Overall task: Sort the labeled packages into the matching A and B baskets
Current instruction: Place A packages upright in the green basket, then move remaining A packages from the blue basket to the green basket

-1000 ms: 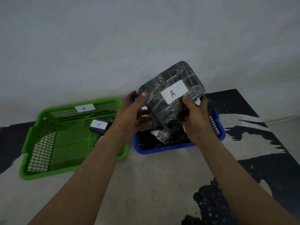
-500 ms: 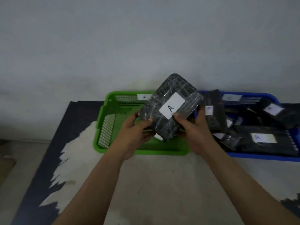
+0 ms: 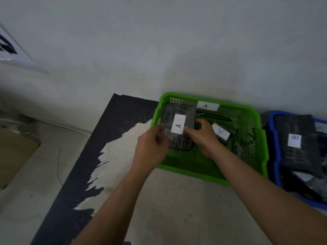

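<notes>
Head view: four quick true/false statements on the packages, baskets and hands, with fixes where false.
1. The left hand and right hand both grip the A package. True.
2. The green basket carries a B tag. False: its tag reads A.
3. A second A package lies in the green basket. True.
4. The blue basket stands left of the green basket. False: it stands to its right, with a B package on top.
</notes>
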